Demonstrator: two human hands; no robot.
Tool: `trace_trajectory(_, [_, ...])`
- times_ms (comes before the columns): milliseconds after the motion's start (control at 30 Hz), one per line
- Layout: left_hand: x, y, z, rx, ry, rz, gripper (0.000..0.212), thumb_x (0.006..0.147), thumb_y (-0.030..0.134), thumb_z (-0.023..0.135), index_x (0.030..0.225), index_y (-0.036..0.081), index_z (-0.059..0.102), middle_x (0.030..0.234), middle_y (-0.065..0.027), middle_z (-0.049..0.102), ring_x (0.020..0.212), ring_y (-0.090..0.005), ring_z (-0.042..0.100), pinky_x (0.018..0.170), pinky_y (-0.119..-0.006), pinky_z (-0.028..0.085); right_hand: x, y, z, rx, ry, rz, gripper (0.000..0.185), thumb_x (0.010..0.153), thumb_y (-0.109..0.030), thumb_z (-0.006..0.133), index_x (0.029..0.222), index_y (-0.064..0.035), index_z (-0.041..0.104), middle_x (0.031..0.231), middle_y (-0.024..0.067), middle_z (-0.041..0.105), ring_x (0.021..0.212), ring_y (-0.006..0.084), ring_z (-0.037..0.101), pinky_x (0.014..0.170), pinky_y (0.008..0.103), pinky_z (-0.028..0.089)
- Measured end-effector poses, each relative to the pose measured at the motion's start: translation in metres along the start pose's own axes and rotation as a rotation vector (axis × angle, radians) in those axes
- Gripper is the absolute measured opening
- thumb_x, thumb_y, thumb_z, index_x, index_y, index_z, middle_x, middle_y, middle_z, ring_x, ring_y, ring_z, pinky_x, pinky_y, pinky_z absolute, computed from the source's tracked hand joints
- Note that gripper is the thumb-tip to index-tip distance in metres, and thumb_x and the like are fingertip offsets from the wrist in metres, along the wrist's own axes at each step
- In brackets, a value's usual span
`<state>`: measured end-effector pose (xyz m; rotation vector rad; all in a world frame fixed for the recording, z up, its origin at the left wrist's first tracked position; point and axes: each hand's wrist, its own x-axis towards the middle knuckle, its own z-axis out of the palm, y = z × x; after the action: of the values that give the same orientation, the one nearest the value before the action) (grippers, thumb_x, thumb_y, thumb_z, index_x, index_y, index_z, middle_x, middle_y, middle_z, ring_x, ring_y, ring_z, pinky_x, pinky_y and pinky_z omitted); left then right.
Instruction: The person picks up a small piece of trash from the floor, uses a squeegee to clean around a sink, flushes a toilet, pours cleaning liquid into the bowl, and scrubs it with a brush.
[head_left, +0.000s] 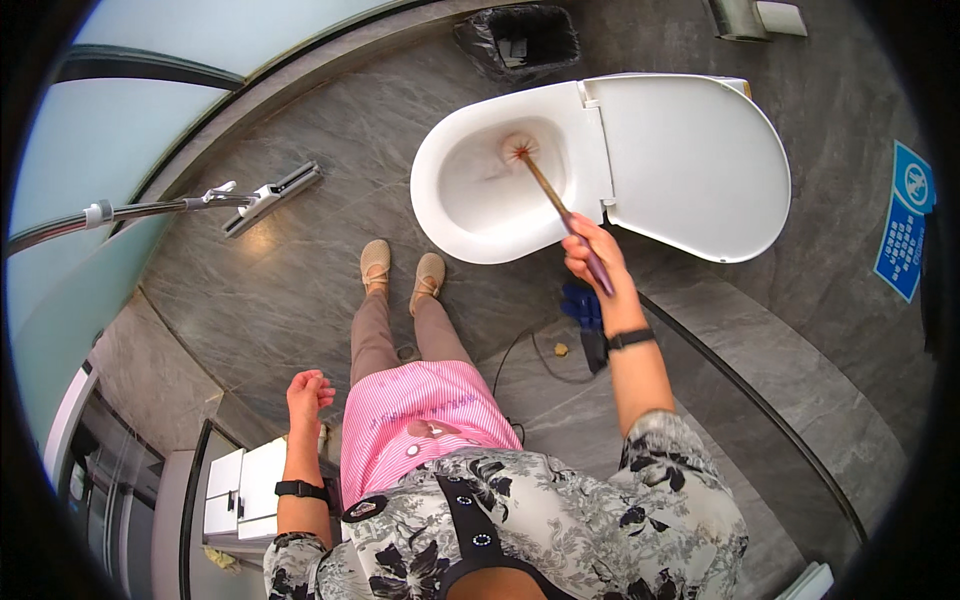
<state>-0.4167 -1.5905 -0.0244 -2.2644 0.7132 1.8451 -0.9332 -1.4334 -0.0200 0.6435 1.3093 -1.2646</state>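
In the head view, my right hand (596, 255) grips the purple handle of a toilet brush (551, 193). The brush's round head is down inside the bowl of a white toilet (465, 244), near its drain. The toilet's lid (694, 161) is raised. My left hand (309, 394) hangs at the left of the pink striped apron (420, 397), its fingers loosely curled and nothing visible in it. Blue gloves (583, 306) lie on the floor just below my right hand.
A squeeze mop (274, 199) stands left of my feet. Beyond the toilet is a black-lined bin (536, 37). A cable (559, 375) and a small yellowish piece (561, 349) lie by the gloves. A white cabinet (251, 480) stands at lower left, glass panels (142, 120) at upper left.
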Motion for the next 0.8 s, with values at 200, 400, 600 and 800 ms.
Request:
trace_trajectory(200, [-0.002,0.005,-0.015,-0.023,-0.009,0.095,0.013,0.086,0.013,0.055,0.097,0.006,0.057,0.080,-0.0046,0.061,0.060,-0.0123,0.059,0.052,-0.023,0.047,0.043,0.038,0.007,0.035,0.069,0.016,0.013,0.090,-0.020,0.053,0.092,-0.0142,0.041,0.061,0.0000,0.044,0.041,0.0068,0.037,0.036,0.0216,0.033])
trace_trajectory(400, [0.007,-0.008,-0.021,-0.067,0.031,-0.008,0.012,0.086,0.012,0.054,0.096,0.006,0.057,0.078,-0.0047,0.061,0.059,-0.0126,0.059,0.050,-0.024,0.048,-0.061,0.030,-0.031,0.094,0.079,0.036,0.024,0.092,-0.025,0.051,0.114,-0.0153,0.048,0.063,0.0007,0.046,0.041,0.0038,0.038,0.034,0.0206,0.032])
trace_trajectory(600, [-0.002,-0.019,-0.017,-0.070,-0.013,0.006,0.014,0.085,0.014,0.055,0.097,0.006,0.057,0.079,-0.0045,0.061,0.061,-0.0132,0.060,0.053,-0.024,0.048,-0.007,0.051,0.037,-0.040,0.165,-0.033,0.014,0.089,-0.027,0.055,0.091,-0.0151,0.047,0.062,-0.0015,0.048,0.041,0.0063,0.041,0.033,0.0198,0.031])
trace_trajectory(800, [-0.001,-0.013,-0.017,-0.110,-0.020,0.030,0.013,0.086,0.014,0.056,0.096,0.006,0.057,0.079,-0.0042,0.061,0.061,-0.0128,0.059,0.052,-0.023,0.047,-0.078,0.054,-0.026,-0.011,0.131,0.089,0.014,0.092,-0.030,0.050,0.102,-0.0196,0.047,0.062,-0.0015,0.047,0.039,0.0047,0.037,0.033,0.0197,0.029])
